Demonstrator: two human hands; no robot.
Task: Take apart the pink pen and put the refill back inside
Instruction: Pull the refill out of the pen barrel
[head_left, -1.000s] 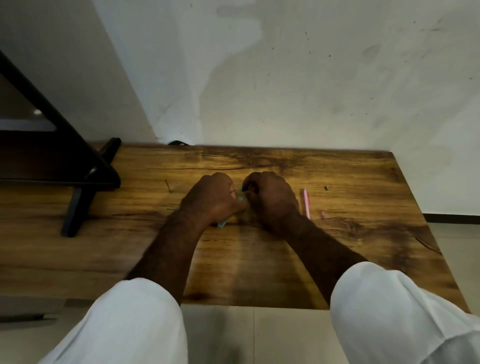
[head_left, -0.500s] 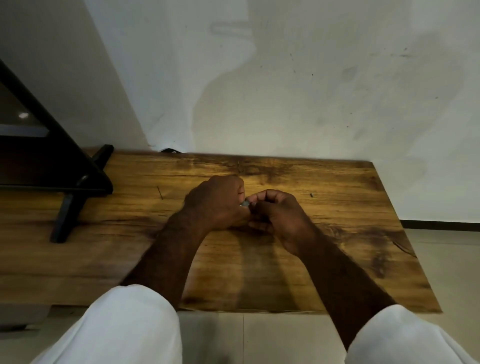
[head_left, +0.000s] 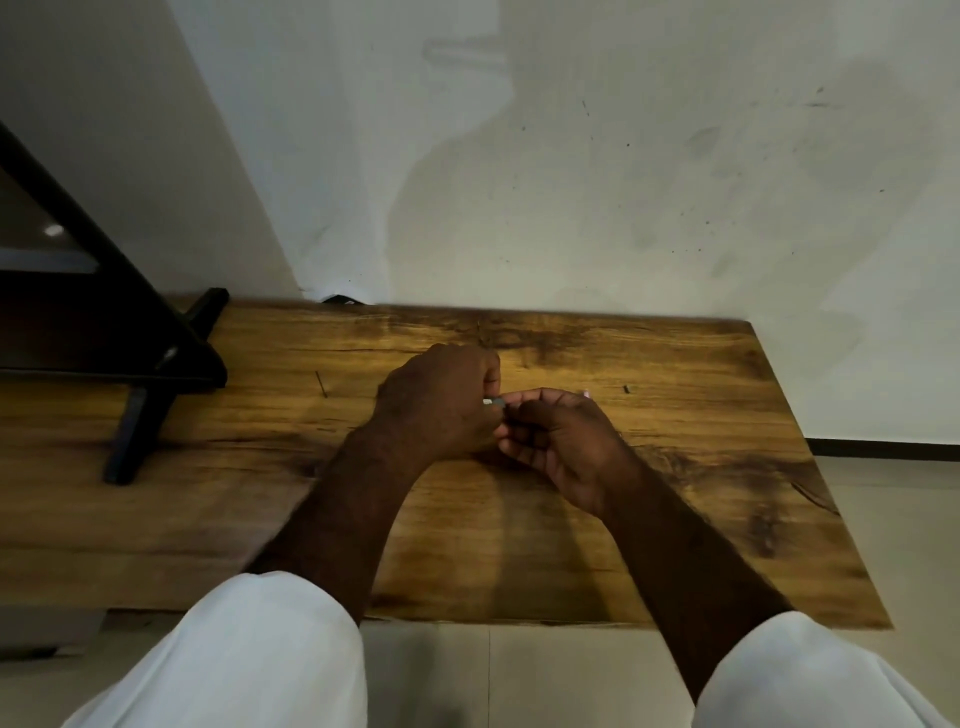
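Both hands meet above the middle of the wooden table (head_left: 675, 519). My left hand (head_left: 441, 405) is closed, knuckles up, and pinches a small grey-white pen piece (head_left: 492, 401) that shows only as a short stub between the hands. The curled fingertips of my right hand (head_left: 556, 441) close on the same stub from the right. Just beyond the right hand's knuckles a tiny pink tip (head_left: 586, 394) peeks out. I cannot tell whether it is held or lies on the table. The rest of the pen is hidden by the hands.
A black angled stand (head_left: 156, 364) sits on the table's left part, with one foot reaching toward me. Two small dark bits (head_left: 626, 388) (head_left: 322, 384) lie on the wood. A white wall rises right behind the table, and tiled floor (head_left: 893, 519) lies past its right edge.
The right hand has turned so its fingers curl toward the left hand. The pink pen that lay to its right a second ago is now hidden except for a tip.
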